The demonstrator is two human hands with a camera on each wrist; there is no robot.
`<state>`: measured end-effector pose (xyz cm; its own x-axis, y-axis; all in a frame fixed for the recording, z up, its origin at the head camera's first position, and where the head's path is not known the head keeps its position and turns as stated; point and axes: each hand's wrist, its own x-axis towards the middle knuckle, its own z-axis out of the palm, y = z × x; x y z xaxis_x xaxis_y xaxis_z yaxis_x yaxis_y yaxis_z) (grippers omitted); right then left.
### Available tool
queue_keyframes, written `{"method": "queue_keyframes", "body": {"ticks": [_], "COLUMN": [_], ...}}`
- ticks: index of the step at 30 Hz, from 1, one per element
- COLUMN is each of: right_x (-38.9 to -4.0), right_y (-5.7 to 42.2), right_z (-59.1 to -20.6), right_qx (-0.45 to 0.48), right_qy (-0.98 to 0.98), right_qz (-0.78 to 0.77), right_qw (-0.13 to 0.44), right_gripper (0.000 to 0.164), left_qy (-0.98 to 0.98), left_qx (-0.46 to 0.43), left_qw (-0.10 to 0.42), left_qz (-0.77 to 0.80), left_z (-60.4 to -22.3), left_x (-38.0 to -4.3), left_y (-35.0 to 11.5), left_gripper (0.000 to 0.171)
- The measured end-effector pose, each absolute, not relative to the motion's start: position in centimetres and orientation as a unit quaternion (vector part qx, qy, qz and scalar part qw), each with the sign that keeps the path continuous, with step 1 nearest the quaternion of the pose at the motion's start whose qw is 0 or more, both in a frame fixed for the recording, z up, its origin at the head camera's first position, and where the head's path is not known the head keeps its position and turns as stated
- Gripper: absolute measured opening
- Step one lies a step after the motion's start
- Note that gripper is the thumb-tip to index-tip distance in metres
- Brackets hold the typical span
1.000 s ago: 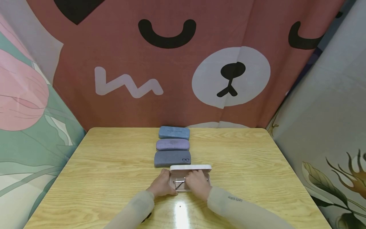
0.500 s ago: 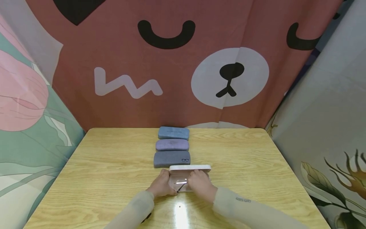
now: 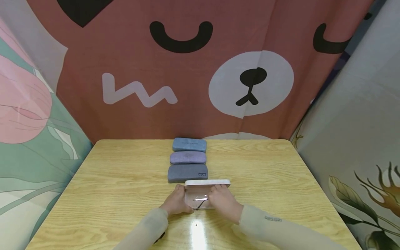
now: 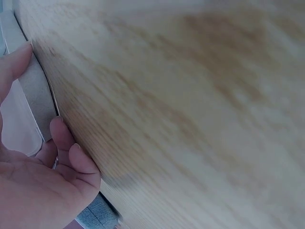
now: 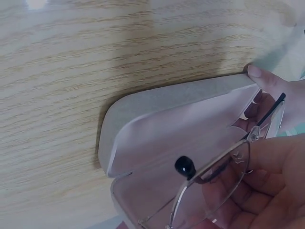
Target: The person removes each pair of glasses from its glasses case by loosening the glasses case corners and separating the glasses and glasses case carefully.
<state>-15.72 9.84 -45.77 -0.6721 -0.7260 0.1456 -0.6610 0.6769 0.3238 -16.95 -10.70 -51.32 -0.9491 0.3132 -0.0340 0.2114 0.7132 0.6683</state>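
Gripping the left end of the open pale eyeglass case (image 3: 204,182) with the left hand (image 3: 176,200), curled round it by thumb and fingers, held the wire-rimmed eyeglasses (image 5: 215,162) pinched in the right hand (image 3: 224,203). Had the eyeglasses slanted over the eyeglass case's pink-lined interior, with one dark temple reaching toward its near edge. Just behind the eyeglass case, a little leftward, saw a closed grey glasses case (image 3: 185,173); farther behind it, a lavender glasses case (image 3: 188,157) and, farthest, a blue glasses case (image 3: 189,144), all on the wood-grain counter (image 3: 259,173).
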Motion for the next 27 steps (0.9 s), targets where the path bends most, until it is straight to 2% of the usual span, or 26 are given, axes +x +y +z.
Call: {"method": "queue_keyframes", "body": {"ticks": [9,22,27], "right_x": [-15.4,-15.6,-15.8], "right_y": [11.0,13.0,13.3], "right_z": [-45.1,-44.3,-44.1], "right_qx": [0.393,0.402,0.397], "right_qy": [-0.900,-0.899,-0.901], "right_qz": [-0.121,-0.118,-0.117], "right_qw": [0.142,0.125,0.131], "right_gripper": [0.014,0.019,0.016], "left_qy": [0.925,0.924,0.923], "left_qx": [0.140,0.132,0.128], "left_qw": [0.076,0.091,0.097], "left_qz": [0.346,0.347,0.350], "left_z": [-51.0,-50.8,-50.8], "left_x": [-17.0,-16.9,-16.9], "left_y": [-10.6,-10.6,-10.6], "left_gripper": [0.083,0.086,0.086]}}
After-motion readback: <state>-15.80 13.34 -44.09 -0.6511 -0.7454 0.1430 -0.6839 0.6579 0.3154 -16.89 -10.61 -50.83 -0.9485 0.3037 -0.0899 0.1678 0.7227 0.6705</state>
